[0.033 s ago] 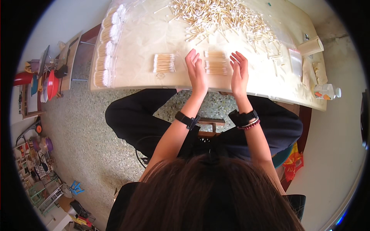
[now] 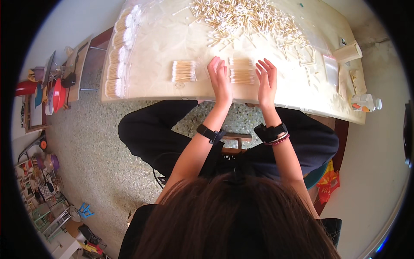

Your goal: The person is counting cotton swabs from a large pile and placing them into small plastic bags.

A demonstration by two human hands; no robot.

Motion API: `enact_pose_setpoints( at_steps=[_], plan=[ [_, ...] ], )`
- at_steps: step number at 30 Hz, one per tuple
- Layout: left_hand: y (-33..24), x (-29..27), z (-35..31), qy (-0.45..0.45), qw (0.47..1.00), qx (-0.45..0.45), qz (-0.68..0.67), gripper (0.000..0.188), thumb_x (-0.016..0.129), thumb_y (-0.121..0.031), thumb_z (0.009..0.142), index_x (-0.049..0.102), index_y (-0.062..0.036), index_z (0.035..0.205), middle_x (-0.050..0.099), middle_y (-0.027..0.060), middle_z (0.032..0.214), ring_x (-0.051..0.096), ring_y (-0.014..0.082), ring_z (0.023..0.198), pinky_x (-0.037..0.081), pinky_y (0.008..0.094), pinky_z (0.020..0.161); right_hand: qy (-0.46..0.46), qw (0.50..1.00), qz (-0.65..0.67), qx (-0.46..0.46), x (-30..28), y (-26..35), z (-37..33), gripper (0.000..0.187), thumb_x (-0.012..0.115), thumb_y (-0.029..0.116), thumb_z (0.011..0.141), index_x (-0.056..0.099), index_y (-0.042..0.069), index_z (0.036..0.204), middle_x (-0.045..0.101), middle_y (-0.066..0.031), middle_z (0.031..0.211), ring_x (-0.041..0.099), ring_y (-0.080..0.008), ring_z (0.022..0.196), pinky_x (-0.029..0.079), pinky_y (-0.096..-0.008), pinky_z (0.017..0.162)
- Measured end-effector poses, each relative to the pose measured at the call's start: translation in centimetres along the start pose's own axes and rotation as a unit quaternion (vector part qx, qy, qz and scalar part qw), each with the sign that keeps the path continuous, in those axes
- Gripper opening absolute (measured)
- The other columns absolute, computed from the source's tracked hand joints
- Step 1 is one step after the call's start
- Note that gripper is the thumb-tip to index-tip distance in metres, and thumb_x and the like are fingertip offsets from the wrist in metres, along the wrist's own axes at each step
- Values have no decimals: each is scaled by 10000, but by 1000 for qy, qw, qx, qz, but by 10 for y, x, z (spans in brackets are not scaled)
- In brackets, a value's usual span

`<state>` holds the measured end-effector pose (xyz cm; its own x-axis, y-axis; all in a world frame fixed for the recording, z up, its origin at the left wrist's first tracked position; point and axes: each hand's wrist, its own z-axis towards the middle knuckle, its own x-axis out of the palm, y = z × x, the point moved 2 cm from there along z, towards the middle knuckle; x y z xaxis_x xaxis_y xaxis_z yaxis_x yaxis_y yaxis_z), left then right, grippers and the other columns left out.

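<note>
Two small rows of cotton swabs (image 2: 242, 76) lie side by side on the pale tabletop, one just beyond the other, with white tips at both ends. My left hand (image 2: 221, 82) rests along their left ends, fingers slightly bent and apart. On the opposite side, my right hand (image 2: 267, 84) curves toward the right ends, its fingers spread. Neither hand holds anything; whether the fingertips touch the swabs I cannot tell. Left of my left hand lies a neat flat bundle of swabs (image 2: 184, 71). A large loose heap of swabs (image 2: 246, 17) spreads across the far side.
Packed swab bundles (image 2: 116, 69) line the table's left edge in clear plastic. Stray swabs (image 2: 308, 73) lie to the right. A plastic bottle (image 2: 362, 103) lies at the near right corner, by a pale roll (image 2: 348, 52). The table's front edge (image 2: 159, 98) crosses above my knees.
My right hand has shifted very slightly left, closer to the swab rows. The left hand is nearly where it was, and the swabs lie as before.
</note>
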<state>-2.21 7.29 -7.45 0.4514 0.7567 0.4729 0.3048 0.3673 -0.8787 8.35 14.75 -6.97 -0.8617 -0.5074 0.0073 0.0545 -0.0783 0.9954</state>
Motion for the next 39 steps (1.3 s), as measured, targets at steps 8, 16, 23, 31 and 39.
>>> enact_pose_setpoints(
  at_steps=[8,16,23,31,39],
  plan=[
    [19,8,-7,9,998,17,-52,522,370,-259,947,207,-24,1383,277,179,1409,283,239,1325,206,334,1106,-88,993,78,-20,21,-16,-6,384,364,105,959,317,12,1328,411,-197,1315,393,-260,1239,283,-355,1068],
    [15,11,-12,13,1000,20,-18,512,353,-254,951,215,-10,1380,285,187,1401,277,247,1324,193,355,1107,-79,994,76,-20,21,-18,-9,373,395,19,916,362,-10,1287,441,-189,1290,420,-248,1220,304,-348,1046],
    [2,-3,-10,107,978,144,109,378,492,-38,860,419,6,1229,439,201,1279,422,314,1219,311,390,1033,28,999,-6,-25,-6,0,-1,329,457,-10,858,491,-4,1186,534,-164,1189,503,-252,1143,394,-344,967],
    [-21,-13,-11,247,819,263,446,450,638,7,742,495,-37,1166,553,143,1113,505,300,1100,407,364,943,222,875,-353,-244,-15,26,6,445,622,46,757,524,23,1190,567,-162,1127,523,-326,1063,435,-381,912],
    [-26,-13,-3,287,812,205,465,382,708,-49,713,563,-48,1066,588,136,1043,547,303,999,448,367,868,266,849,-382,-250,-20,24,11,338,639,50,748,592,-2,1079,582,-136,1058,542,-294,999,457,-368,865]
  ],
)
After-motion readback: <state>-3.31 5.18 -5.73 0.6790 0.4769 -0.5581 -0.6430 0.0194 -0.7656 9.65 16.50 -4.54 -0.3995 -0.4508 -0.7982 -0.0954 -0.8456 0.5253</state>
